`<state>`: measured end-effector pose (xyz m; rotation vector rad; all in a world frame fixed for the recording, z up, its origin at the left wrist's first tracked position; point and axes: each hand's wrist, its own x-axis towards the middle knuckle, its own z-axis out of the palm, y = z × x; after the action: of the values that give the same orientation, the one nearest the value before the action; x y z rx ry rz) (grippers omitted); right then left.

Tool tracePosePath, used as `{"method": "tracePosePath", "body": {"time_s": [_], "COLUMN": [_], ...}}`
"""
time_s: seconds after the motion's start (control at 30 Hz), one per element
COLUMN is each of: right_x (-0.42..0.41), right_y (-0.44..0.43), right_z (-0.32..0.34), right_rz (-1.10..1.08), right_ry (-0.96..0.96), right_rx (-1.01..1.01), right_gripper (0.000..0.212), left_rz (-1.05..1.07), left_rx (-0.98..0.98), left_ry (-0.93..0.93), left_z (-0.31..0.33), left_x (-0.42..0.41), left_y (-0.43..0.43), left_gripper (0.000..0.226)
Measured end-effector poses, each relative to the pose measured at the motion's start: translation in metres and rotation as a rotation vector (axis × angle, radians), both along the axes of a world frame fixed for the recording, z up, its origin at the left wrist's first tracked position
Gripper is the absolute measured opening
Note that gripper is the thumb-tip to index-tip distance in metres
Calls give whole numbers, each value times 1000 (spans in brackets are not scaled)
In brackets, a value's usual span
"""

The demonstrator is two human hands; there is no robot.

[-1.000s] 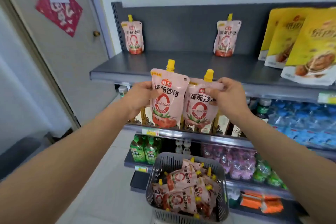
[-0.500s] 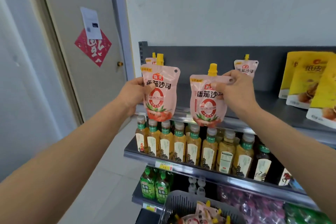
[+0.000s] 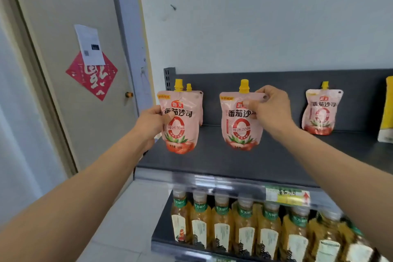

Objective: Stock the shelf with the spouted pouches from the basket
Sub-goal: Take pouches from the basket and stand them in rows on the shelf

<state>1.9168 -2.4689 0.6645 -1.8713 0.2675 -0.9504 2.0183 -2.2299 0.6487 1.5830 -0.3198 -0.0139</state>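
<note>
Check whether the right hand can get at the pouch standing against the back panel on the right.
Probably within reach: only bare shelf lies between the right hand and that standing pouch. But its fingers pinch a second pouch, so it could not grasp it yet.

Bright, even indoor light; wide-angle bending and soft blur at edges.

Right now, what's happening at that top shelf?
A person is stocking the dark grey metal shelf. The left hand grips one pink spouted pouch with a yellow cap by its side edge; the right hand pinches a second pink pouch near its top corner. Both are held upright over the shelf, not yet let go. Two matching pouches already stand at the back panel: a back-left pouch, mostly hidden behind the held one, and a back-right pouch.
</note>
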Motion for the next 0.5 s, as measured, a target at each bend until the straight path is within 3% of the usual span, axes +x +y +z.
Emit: {"method": "tracePosePath", "body": {"time_s": [0.5], "right_x": [121], "right_y": [-2], "right_z": [-16], "right_rz": [-43], "right_ry": [102], "right_rx": [40], "right_gripper": [19], "left_rz": [-75], "left_rx": [68], "left_ry": [108], "left_z": [-30], "left_x": [123], "left_y": [-26], "left_gripper": [22]}}
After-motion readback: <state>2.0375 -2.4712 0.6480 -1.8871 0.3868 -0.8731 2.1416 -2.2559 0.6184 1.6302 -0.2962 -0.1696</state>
